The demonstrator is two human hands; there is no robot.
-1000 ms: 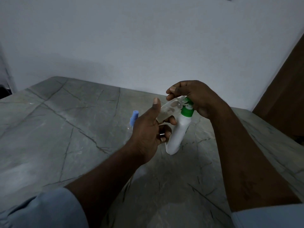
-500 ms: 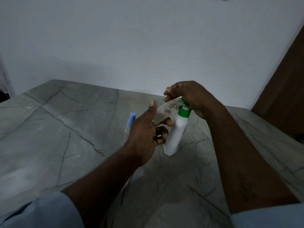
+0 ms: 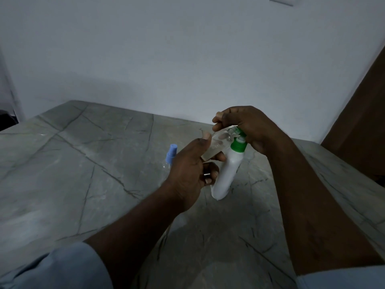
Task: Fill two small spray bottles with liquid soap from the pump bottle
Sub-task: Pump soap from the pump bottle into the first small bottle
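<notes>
A white pump bottle (image 3: 228,174) with a green collar stands on the grey marble table (image 3: 83,163). My right hand (image 3: 248,128) lies curled over its pump head, which it mostly hides. My left hand (image 3: 192,165) grips a small clear spray bottle (image 3: 218,142) with no cap, tilted so that its open neck sits at the pump's spout. A second small spray bottle (image 3: 170,154) with a blue cap stands on the table just left of my left hand, its clear body partly hidden.
A white wall (image 3: 187,59) rises behind the table's far edge. A brown wooden panel (image 3: 362,113) stands at the right. The table's right edge runs close past my right forearm.
Both hands and the bottles keep the same pose. The view has shifted slightly; nothing was taken up or let go.
</notes>
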